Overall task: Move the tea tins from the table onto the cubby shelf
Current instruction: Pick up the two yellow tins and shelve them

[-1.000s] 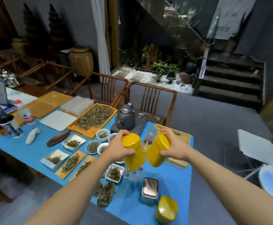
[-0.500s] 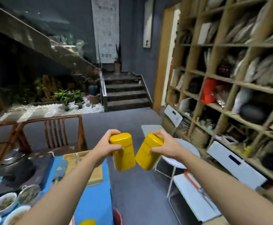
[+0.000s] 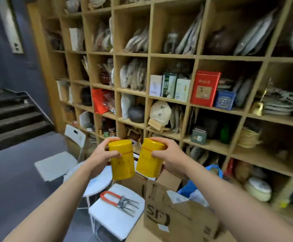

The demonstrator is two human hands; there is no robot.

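The cardboard box [image 3: 175,217] bears "SF" in black (other labels too blurred to read).

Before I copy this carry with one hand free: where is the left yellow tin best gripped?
Grip the left yellow tin on its upper body just under the lid seam, from its outer side, as the left hand does: tall, flat-sided, upright, thumb in front, fingers behind.

Cubby shelf [image 3: 170,55] crowded — cardboard box [image 3: 177,219] below
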